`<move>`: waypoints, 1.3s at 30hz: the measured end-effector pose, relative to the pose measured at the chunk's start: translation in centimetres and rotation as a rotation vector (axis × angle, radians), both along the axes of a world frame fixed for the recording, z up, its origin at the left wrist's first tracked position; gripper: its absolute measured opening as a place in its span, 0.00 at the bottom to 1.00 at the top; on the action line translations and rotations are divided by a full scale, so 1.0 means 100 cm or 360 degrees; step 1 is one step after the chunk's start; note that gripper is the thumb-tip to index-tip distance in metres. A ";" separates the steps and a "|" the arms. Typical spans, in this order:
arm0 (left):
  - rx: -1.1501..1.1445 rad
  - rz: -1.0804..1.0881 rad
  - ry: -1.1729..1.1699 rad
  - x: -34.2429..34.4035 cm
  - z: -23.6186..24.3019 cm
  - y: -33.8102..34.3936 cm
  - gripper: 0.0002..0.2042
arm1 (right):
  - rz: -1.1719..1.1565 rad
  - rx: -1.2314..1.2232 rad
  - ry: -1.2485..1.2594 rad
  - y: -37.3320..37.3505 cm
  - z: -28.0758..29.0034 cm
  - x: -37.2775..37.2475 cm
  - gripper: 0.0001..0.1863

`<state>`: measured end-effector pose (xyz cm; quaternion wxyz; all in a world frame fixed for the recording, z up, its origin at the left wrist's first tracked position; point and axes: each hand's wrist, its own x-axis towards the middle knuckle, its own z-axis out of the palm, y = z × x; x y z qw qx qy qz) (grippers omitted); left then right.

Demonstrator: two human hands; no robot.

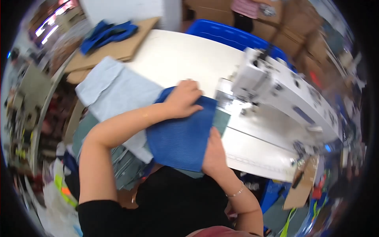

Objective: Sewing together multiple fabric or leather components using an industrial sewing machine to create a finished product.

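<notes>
A blue mesh fabric piece [177,136] lies in front of me at the near edge of the white sewing table, over a grey-green fabric piece [221,121] that shows along its right side. My left hand [183,99] rests on the upper part of the blue piece, its thumb apart from the bent fingers. At the right edge my right hand [215,153] grips the blue fabric, with part of its fingers hidden by the cloth. Left of the blue piece, light grey-blue fabric [118,89] is spread, partly under my left forearm.
A white sewing machine [284,85] stands to the right, its needle area close to the fabric. Cardboard [114,53] bearing crumpled blue cloth [106,35] is at the far left. A blue bin [221,33] sits behind the table [177,51]. Grey-green pieces [128,168] hang lower left.
</notes>
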<state>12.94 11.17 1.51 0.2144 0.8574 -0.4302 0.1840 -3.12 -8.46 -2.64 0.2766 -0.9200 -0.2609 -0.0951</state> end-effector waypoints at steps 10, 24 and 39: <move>-0.0169 -0.0305 0.0635 -0.010 0.038 -0.023 0.07 | -0.0016 -0.0118 -0.0240 0.000 0.006 0.000 0.25; -0.0021 -0.0100 0.0445 -0.019 -0.007 -0.063 0.07 | -0.0081 0.0334 0.0071 -0.004 0.009 -0.006 0.26; 0.0059 -0.0194 0.0150 -0.011 -0.011 -0.079 0.05 | -0.0035 0.0401 0.0022 -0.015 0.017 -0.014 0.18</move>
